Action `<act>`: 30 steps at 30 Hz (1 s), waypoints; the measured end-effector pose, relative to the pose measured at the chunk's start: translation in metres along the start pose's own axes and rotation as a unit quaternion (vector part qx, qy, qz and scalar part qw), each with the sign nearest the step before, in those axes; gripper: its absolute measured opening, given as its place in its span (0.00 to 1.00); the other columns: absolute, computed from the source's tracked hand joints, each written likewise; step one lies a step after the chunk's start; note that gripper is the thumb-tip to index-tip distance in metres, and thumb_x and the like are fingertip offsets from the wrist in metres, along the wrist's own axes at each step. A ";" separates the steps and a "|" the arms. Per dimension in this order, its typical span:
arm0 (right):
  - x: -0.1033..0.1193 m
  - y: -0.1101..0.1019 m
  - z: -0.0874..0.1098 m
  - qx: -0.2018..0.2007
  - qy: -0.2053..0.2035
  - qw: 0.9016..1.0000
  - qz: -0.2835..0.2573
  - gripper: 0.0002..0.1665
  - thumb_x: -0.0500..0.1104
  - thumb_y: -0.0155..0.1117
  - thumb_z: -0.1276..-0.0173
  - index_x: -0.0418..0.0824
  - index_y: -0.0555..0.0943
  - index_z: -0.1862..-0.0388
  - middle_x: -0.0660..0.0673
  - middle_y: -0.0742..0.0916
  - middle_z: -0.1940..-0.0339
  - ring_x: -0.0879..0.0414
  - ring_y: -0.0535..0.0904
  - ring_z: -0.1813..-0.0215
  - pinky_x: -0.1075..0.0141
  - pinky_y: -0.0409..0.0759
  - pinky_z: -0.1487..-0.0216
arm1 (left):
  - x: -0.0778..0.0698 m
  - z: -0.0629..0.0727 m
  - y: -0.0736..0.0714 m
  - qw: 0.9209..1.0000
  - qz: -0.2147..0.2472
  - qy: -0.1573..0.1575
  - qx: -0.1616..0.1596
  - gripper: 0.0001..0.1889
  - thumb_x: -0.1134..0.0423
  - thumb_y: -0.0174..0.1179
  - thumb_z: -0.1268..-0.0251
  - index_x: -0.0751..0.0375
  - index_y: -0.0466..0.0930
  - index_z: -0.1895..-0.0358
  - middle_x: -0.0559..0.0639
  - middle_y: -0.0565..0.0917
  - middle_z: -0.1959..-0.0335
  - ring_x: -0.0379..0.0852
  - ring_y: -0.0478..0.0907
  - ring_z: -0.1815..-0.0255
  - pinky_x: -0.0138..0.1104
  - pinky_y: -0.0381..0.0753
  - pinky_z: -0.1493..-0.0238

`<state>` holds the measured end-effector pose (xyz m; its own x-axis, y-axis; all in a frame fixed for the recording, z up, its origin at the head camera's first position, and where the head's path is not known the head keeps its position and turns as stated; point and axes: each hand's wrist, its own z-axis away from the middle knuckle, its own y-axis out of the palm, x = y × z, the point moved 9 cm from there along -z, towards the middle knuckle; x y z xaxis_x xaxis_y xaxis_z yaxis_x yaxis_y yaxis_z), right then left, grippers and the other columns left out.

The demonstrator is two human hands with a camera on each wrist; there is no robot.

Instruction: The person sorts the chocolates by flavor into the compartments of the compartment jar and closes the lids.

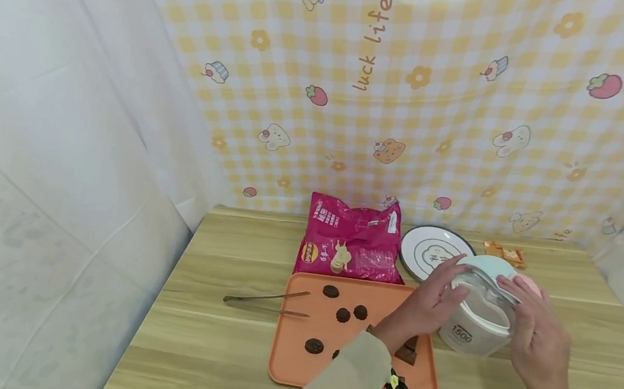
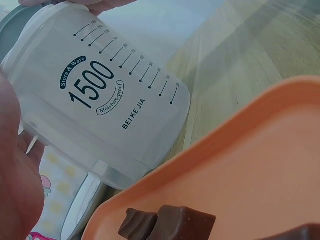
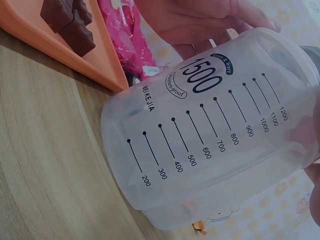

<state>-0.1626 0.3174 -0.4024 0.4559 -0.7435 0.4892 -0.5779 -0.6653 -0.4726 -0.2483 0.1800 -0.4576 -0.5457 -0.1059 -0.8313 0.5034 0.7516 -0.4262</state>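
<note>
A clear plastic storage container (image 1: 469, 334) marked 1500, with a measuring scale, stands on the table at the right. Its pale teal and pink lid (image 1: 487, 264) sits tilted at the top. My left hand (image 1: 432, 298) holds the container's upper left side, thumb in front. On the opposite side, my right hand (image 1: 541, 333) grips near the lid, its fingers reaching over the edge. The right wrist view shows the container (image 3: 200, 130) close up, with left-hand fingers (image 3: 240, 12) at its rim. Part of the grip is hidden behind the container.
An orange tray (image 1: 292, 365) with several chocolates (image 1: 314, 346) lies left of the container. Metal tongs (image 1: 260, 298) rest across its left edge. Behind are a magenta chip bag (image 1: 350, 237), a white plate (image 1: 415, 248) and small orange packets (image 1: 504, 252).
</note>
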 end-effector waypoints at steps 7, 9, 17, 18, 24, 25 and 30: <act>0.001 0.002 0.001 -0.006 0.003 1.000 0.012 0.25 0.43 0.41 0.14 0.31 0.83 0.41 0.46 0.83 0.35 0.64 0.68 0.26 0.49 0.52 0.22 | 0.000 0.004 -0.001 0.999 0.029 -0.017 0.011 0.26 0.51 0.36 0.13 0.45 0.53 0.18 0.40 0.47 0.16 0.43 0.50 0.19 0.37 0.68 0.32; 0.002 0.002 0.001 -0.007 0.005 1.000 0.015 0.25 0.42 0.41 0.14 0.31 0.84 0.41 0.45 0.84 0.35 0.64 0.68 0.26 0.50 0.52 0.22 | -0.001 0.007 -0.005 0.999 0.039 -0.018 0.008 0.26 0.51 0.36 0.13 0.44 0.53 0.18 0.42 0.48 0.16 0.43 0.51 0.19 0.35 0.68 0.33; 0.002 0.002 0.001 -0.012 0.002 1.000 0.018 0.23 0.41 0.43 0.15 0.32 0.84 0.41 0.42 0.84 0.37 0.64 0.68 0.26 0.54 0.52 0.22 | -0.010 0.022 -0.043 1.000 0.003 -0.004 -0.024 0.24 0.53 0.37 0.15 0.53 0.62 0.23 0.46 0.61 0.21 0.40 0.57 0.22 0.34 0.69 0.33; 0.001 0.002 0.001 -0.012 0.003 1.000 0.019 0.23 0.42 0.43 0.15 0.32 0.84 0.41 0.41 0.84 0.37 0.64 0.68 0.26 0.54 0.52 0.22 | -0.010 0.025 -0.049 1.000 -0.010 -0.001 -0.025 0.24 0.53 0.37 0.15 0.55 0.64 0.24 0.47 0.63 0.22 0.40 0.58 0.23 0.35 0.69 0.33; 0.000 0.003 0.001 -0.018 0.011 1.000 0.023 0.25 0.45 0.43 0.14 0.32 0.84 0.41 0.38 0.85 0.39 0.65 0.69 0.27 0.55 0.54 0.22 | -0.004 0.047 -0.094 0.995 -0.087 0.012 -0.036 0.20 0.55 0.42 0.17 0.60 0.73 0.33 0.53 0.74 0.33 0.45 0.69 0.31 0.36 0.69 0.32; 0.000 0.003 0.001 -0.018 0.012 0.999 0.024 0.25 0.45 0.43 0.14 0.32 0.84 0.41 0.37 0.85 0.39 0.65 0.69 0.27 0.54 0.54 0.22 | -0.002 0.051 -0.103 0.994 -0.098 0.015 -0.038 0.20 0.55 0.43 0.17 0.60 0.74 0.34 0.54 0.76 0.35 0.46 0.71 0.32 0.37 0.69 0.32; 0.000 0.003 0.000 -0.021 0.011 0.999 0.024 0.25 0.45 0.43 0.14 0.31 0.84 0.42 0.36 0.85 0.40 0.64 0.69 0.27 0.54 0.54 0.22 | 0.009 0.075 -0.141 0.987 -0.151 -0.008 -0.049 0.20 0.54 0.46 0.16 0.60 0.78 0.36 0.51 0.79 0.38 0.46 0.74 0.35 0.40 0.72 0.34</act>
<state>-0.1643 0.3158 -0.4038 0.4120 -0.7727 0.4829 -0.6270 -0.6250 -0.4651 -0.2740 0.0243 -0.4318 -0.6502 -0.3443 -0.6773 0.2522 0.7431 -0.6199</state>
